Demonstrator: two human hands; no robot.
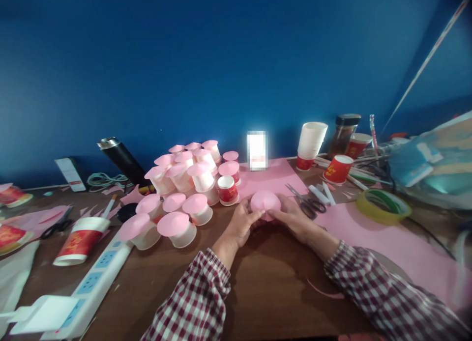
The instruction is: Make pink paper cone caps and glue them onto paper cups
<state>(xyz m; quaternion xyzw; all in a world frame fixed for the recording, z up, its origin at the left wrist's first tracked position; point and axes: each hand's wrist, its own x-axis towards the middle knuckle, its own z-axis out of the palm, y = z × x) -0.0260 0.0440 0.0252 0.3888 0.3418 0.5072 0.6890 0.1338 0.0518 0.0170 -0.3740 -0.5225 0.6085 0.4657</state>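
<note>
- Right now, the left hand (241, 223) and the right hand (295, 218) both hold 1 pink paper cone (265, 202) between them, just above the brown table (273, 277).
- Fingers of both hands curl around the cone's edge, so each hand is closed on it.
- Just left of the hands sits a pile of cups with pink tops (184, 184).
- Just right of the hands lie scissors (306, 201) on pink paper (387, 242).
- Farther right is a yellow tape roll (383, 206).
</note>
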